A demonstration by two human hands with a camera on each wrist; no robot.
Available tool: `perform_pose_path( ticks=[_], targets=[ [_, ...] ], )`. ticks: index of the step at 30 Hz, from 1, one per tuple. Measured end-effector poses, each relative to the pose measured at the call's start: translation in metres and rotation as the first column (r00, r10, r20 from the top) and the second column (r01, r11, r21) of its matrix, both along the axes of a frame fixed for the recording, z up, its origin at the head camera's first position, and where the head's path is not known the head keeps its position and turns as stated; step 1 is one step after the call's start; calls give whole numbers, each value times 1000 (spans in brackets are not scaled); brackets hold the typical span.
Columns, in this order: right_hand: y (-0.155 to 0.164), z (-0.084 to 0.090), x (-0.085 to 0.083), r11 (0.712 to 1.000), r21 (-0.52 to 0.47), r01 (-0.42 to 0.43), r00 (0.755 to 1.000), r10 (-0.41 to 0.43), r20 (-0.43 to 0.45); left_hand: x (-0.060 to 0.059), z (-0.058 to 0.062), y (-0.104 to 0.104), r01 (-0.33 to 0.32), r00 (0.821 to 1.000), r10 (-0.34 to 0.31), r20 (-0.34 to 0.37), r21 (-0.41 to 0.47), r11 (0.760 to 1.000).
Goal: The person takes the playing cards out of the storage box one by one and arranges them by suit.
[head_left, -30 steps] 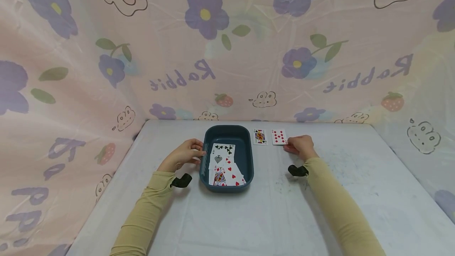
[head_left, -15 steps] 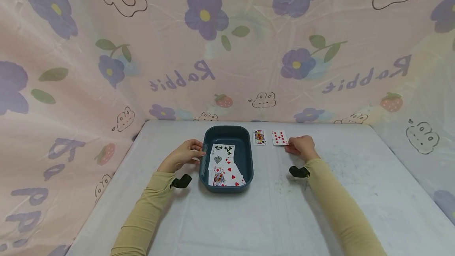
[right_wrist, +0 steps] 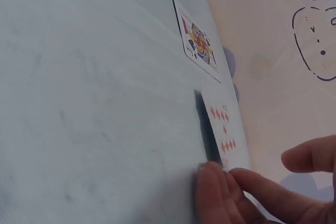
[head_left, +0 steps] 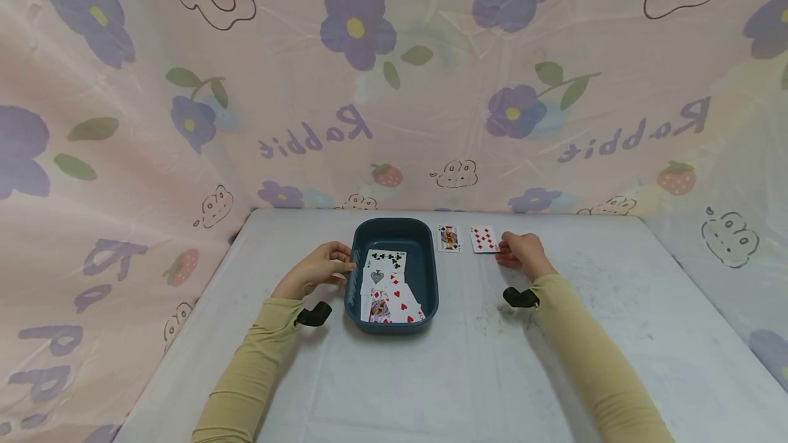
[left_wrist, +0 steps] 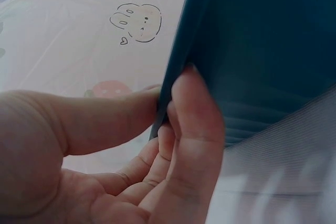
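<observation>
A dark teal tray [head_left: 429,272] holds several face-up playing cards [head_left: 388,282]. My left hand [head_left: 326,266] grips the tray's left rim [left_wrist: 173,72], thumb on one side of the wall and fingers [left_wrist: 191,129] on the other. To the right of the tray a face card [head_left: 449,238] and a diamond card [head_left: 483,238] lie face up on the table. My right hand [head_left: 517,250] rests beside the diamond card [right_wrist: 226,135], with its fingertips [right_wrist: 212,182] touching the card's near corner and the thumb held apart. The face card [right_wrist: 198,40] lies beyond it.
The table [head_left: 468,368] wears a pale cloth. Pink flowered sheeting [head_left: 394,87] closes it in at the back and on both sides. Black wrist-camera mounts [head_left: 314,313] sit on both sleeves.
Almost nothing differs. My right hand has edged a little to the right along the diamond card's edge. The left hand keeps its hold on the tray rim.
</observation>
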State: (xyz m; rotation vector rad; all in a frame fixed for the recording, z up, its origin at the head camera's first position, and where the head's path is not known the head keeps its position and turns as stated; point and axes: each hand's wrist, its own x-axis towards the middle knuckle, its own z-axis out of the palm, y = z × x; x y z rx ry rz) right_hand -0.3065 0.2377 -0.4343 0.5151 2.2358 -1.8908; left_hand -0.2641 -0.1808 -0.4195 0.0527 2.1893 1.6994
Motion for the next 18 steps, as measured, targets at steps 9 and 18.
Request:
perform_pose_path(
  ticks=[9,18],
  targets=[
    [-4,10,0,994,81,-75,995,80,-56,2,0,-1,-2,1000,2,1,-15,1000],
    [-70,66,-9,915,152,-374,908,395,-142,-2,0,1,-15,1000,15,23,-19,1000]
  ],
)
